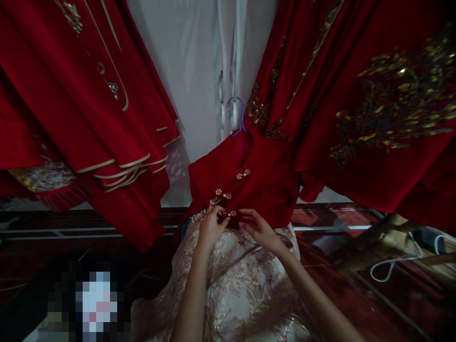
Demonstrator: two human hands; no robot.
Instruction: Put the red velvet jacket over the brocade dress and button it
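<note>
A red garment (265, 164) with pearl-and-flower ornaments (243, 174) hangs in front of me from a purple hanger (242, 114). At its lower edge my left hand (211, 229) is closed in a pinch, just beside a beaded flower ornament (231, 213). What lies between those fingertips is too small to make out. On the other side of that ornament, my right hand (261, 231) has its fingers stretched towards the left and apart. Pale fabric with a shiny raised pattern (235, 294) spreads below both hands, over my lap.
Red garments with pale piping (107, 118) hang at the left. At the right hangs a red garment with gold sequin embroidery (395, 104). A white wall (185, 57) stands behind. Low on the right are wooden pieces and a looped white cable (383, 273). A blurred-out patch covers the lower left.
</note>
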